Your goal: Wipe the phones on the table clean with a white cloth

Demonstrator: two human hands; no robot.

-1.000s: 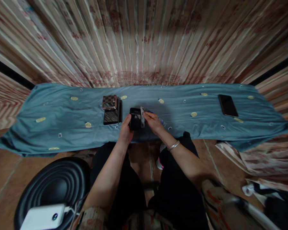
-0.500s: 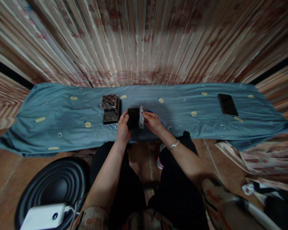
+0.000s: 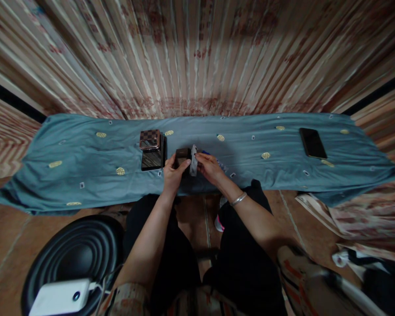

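Observation:
My left hand [image 3: 173,173] is closed on a black phone [image 3: 183,153], its thumb lying across the front. Just to the right, the fingers of my right hand [image 3: 210,166] pinch a pale, see-through strip that looks like crinkled plastic [image 3: 193,161]. The strip stands upright at the phone's right edge; whether the two touch I cannot tell. Partly behind my right hand lies a blue and clear packet [image 3: 223,166] on the cloth. Left of my left hand, a dark phone [image 3: 151,160] lies flat, with a brown checkered folded phone [image 3: 150,137] over its far end.
A teal cloth [image 3: 243,127] with yellow prints covers the long table. Another black phone [image 3: 312,143] lies far right. Curtains [image 3: 197,79] hang behind. At lower left, a white power bank [image 3: 61,296] with a cable rests on a round black ridged stool [image 3: 74,250].
My left thumb has moved from the phone's left edge to across its front. The phone's face now looks browner and shorter. My right hand keeps its pinch in nearly the same place.

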